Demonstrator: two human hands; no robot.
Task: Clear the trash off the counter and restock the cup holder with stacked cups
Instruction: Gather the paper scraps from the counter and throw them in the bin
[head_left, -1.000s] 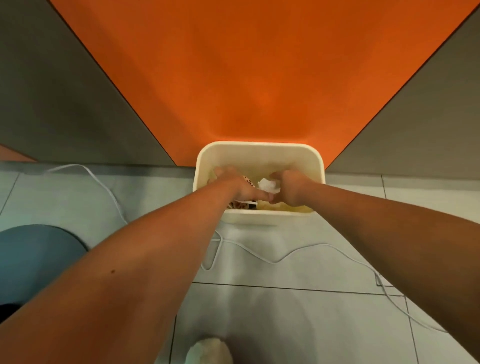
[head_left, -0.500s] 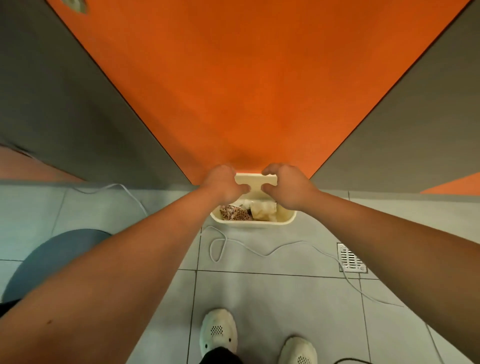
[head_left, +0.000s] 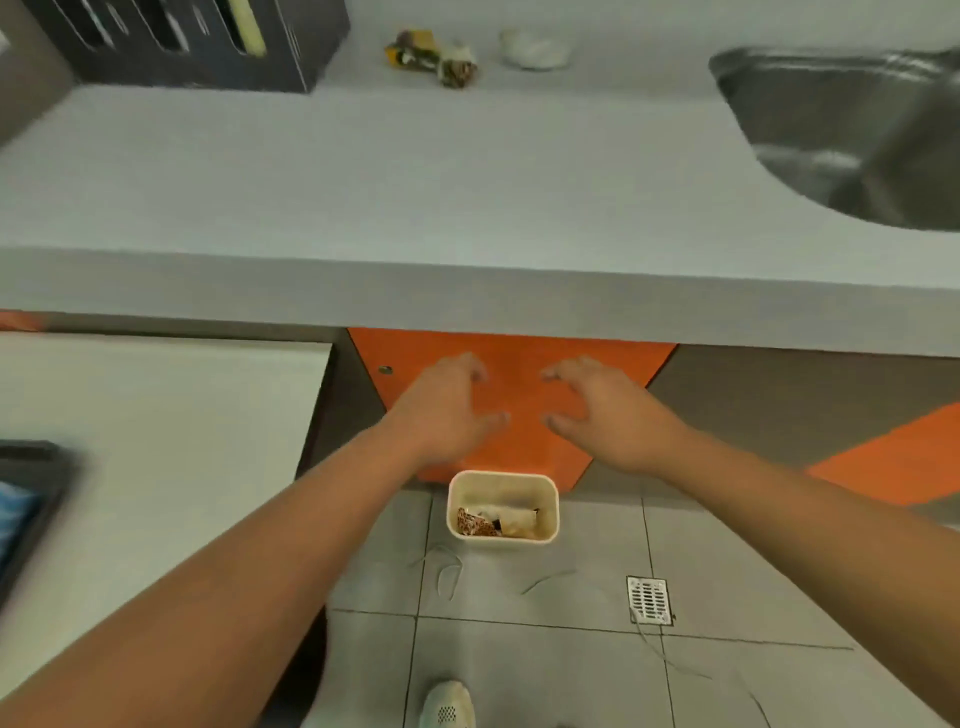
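- Place: a pantry or break-room kitchenette, more workplace than home.
- Long pale counter (head_left: 467, 171) runs across the view, with a thick front edge.
- Steel sink (head_left: 852, 135) set into the counter at the right.
- Black holder (head_left: 197, 41) with slots stands at the back left of the counter.
- Wrappers (head_left: 434, 57) and a crumpled white wad (head_left: 532, 48) lie near the back of the counter.
- Orange panel (head_left: 519, 395) and grey panels front the base under the counter.
- Grey tiled floor (head_left: 545, 670) with a metal drain (head_left: 648, 600).
- Small cream bin (head_left: 503, 486) stands on the floor against the orange panel, scraps inside.
- Thin white cord (head_left: 449, 571) trails over the tiles.
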